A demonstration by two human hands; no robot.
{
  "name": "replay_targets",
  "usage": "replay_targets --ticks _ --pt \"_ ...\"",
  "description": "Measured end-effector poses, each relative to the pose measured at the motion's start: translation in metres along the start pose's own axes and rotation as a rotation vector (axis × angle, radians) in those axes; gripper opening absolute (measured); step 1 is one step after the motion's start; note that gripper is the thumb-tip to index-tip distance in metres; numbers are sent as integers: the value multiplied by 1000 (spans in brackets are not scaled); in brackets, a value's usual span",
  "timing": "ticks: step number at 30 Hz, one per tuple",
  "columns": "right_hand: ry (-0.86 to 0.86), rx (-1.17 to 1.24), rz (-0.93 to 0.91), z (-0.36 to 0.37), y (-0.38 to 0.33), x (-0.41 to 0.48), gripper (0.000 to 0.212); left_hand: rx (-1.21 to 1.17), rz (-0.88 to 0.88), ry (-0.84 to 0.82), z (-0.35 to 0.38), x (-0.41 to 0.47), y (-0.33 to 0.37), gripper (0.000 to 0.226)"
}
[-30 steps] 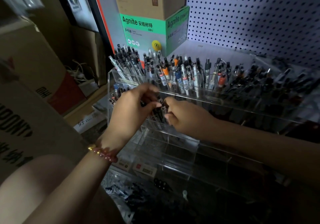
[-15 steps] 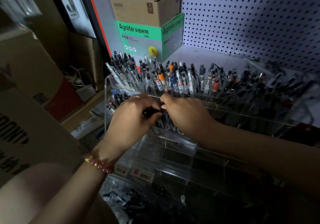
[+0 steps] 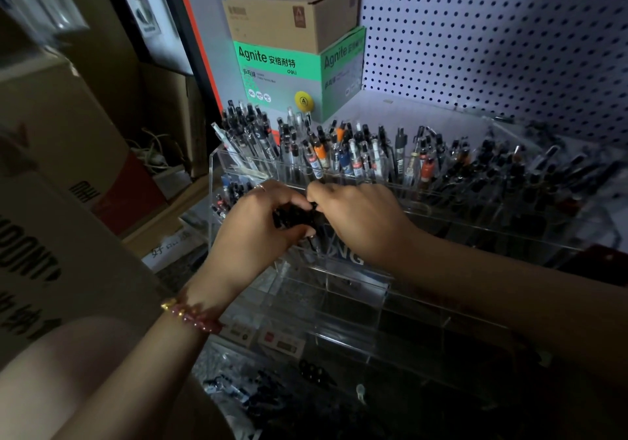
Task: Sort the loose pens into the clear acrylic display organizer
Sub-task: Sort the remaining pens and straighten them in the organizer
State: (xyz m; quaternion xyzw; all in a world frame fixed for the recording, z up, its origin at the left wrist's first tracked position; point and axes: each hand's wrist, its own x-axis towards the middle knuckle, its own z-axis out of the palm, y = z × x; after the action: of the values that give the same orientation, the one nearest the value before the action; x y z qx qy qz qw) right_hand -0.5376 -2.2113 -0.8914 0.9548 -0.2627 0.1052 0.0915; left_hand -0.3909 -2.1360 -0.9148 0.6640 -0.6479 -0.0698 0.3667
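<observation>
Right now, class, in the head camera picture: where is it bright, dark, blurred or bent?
Head view: light falls on the pegboard and green box; the lower tiers of the organizer lie in deep shadow; the held pens read as a dark blob; the cardboard box at left is blurred; edges bow from the wide lens.

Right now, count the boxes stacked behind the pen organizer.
2. The green Agnite box stands on the white shelf by the pegboard; the brown cardboard box sits on top of it. Anything behind them is hidden.
</observation>
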Motion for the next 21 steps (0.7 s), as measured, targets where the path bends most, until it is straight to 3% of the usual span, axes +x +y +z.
replay_targets --ticks 10,14,17,21 --pt "-22 127 16 5 2 3 23 102 -54 -5 -6 -1 -2 41" --pt "-51 110 31 10 -1 1 28 146 -111 13 -2 1 -5 62" --pt "-32 86 53 10 -1 -2 38 162 -248 -14 3 -3 -5 79" --pt "-41 96 102 8 1 -11 27 36 -266 -126 18 -12 -10 91"
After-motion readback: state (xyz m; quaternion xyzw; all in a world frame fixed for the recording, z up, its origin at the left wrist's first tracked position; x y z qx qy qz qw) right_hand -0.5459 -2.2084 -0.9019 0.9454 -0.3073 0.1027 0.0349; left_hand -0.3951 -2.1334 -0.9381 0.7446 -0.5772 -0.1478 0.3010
